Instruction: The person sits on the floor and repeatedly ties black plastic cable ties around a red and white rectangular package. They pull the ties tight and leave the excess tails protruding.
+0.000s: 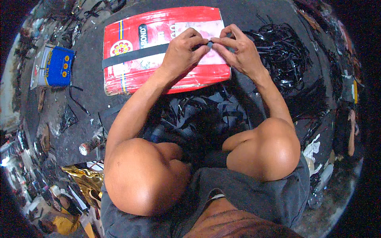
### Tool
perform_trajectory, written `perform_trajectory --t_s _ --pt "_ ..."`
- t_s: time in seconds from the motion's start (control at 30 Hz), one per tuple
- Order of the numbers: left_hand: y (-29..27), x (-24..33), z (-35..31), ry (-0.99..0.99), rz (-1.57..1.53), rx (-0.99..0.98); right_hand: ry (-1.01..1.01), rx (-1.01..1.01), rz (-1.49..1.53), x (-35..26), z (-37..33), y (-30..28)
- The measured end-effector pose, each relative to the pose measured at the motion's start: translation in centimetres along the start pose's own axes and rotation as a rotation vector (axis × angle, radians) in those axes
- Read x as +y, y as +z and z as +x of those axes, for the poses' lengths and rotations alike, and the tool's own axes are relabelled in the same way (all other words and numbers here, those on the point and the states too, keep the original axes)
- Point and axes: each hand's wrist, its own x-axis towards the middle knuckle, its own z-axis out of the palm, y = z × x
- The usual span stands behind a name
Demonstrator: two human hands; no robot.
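Observation:
A red panel with worn edges and a printed flower (158,18) lies flat in front of me, a white-pink patch on its right part. Across it runs a flat dark strip (135,56), from the panel's left edge to my fingers. My left hand (183,49) pinches the strip near its right end, thumb against forefinger. Facing it, my right hand (241,51) is closed on the same end, its fingertips almost touching the left ones. A small grey bit of the strip shows between the two pinches; the rest there is hidden by my fingers.
A tangled heap of thin black strips (283,55) lies right of the panel. More black scraps (198,113) lie between my knees and the panel. At the left stands a blue tin (62,65); nearer are a small cylinder (90,146) and gold sheeting (85,178).

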Motion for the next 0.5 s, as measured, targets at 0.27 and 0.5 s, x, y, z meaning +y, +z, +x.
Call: perform_trajectory --t_s 0.27,0.5 --pt "-0.11 -0.22 0.31 -0.080 -0.049 -0.035 -0.007 0.073 0.062 0.85 -0.26 0.55" --pt "-0.30 -0.31 0.32 -0.124 -0.077 -0.031 -0.020 0.048 0.098 1.22 0.17 0.46"
